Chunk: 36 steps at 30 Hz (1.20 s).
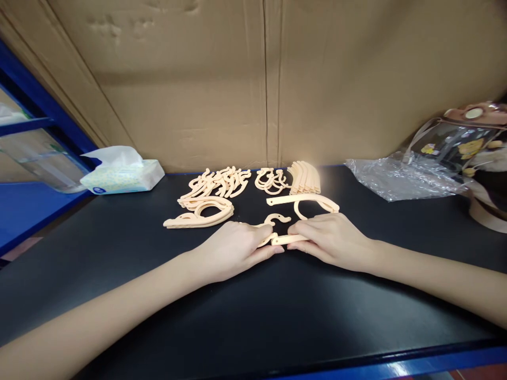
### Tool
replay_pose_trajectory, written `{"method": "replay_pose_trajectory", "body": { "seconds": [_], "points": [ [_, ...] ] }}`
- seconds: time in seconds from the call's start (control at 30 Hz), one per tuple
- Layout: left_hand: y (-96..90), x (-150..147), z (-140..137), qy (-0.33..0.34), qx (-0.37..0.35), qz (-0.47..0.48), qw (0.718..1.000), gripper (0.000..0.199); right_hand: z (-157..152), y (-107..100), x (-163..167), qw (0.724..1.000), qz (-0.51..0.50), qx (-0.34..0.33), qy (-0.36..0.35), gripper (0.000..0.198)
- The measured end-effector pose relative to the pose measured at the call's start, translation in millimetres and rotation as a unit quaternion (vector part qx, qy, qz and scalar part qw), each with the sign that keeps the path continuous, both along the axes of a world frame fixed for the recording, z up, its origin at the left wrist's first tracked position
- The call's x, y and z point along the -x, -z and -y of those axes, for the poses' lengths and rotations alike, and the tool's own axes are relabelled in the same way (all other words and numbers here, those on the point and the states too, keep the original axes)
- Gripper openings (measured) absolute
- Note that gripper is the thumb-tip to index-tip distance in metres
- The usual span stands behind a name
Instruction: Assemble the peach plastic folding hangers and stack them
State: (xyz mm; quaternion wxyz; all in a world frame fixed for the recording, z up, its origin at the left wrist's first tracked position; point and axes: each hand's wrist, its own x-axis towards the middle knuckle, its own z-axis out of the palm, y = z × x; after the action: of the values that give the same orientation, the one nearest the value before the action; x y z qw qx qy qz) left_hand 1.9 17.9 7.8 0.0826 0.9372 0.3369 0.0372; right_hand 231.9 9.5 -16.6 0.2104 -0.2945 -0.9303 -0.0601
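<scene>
My left hand (pixel 237 245) pinches a cream plastic hanger part near the front middle of the table. A curved hook (pixel 280 217) stands just beyond its fingertips. Between thumb and fingers, my right hand (pixel 336 240) grips a straight hanger arm (pixel 291 239), whose holed end meets the part at my left fingertips. Whether the two are joined I cannot tell. Past my right hand lie a loose hanger arm (pixel 283 200) and a curved piece (pixel 300 211). Folded hangers (pixel 186 220) are stacked beyond my left hand.
At the back of the black table (pixel 253 316) are a pile of hanger pieces (pixel 224 182), several loose hooks (pixel 269 182) and a stack of curved arms (pixel 304 178). A tissue box (pixel 127 177) stands left; a clear plastic bag (pixel 400 177) and a transparent handbag (pixel 455 140) lie right.
</scene>
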Motion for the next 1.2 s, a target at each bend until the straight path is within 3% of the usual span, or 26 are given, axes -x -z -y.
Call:
{"method": "replay_pose_trajectory", "body": {
  "seconds": [0.13,0.4,0.77,1.2],
  "points": [
    [-0.5,0,1,0.02,-0.014,0.004,1.0,0.031,1,0,0,1.0,0.006,-0.004,0.005,0.033],
    [8.3,0,-2,0.051,-0.177,-0.059,0.981,0.031,1,-1,-2,0.999,0.013,0.029,0.001,0.043],
    [13.1,1,-1,0.068,-0.307,-0.073,0.947,0.035,-1,1,-4,0.998,0.027,0.052,-0.004,0.044],
    [12.1,2,-2,0.079,-0.281,-0.051,0.955,0.031,-2,4,-3,0.998,0.042,0.043,0.01,0.035]
  ]
}}
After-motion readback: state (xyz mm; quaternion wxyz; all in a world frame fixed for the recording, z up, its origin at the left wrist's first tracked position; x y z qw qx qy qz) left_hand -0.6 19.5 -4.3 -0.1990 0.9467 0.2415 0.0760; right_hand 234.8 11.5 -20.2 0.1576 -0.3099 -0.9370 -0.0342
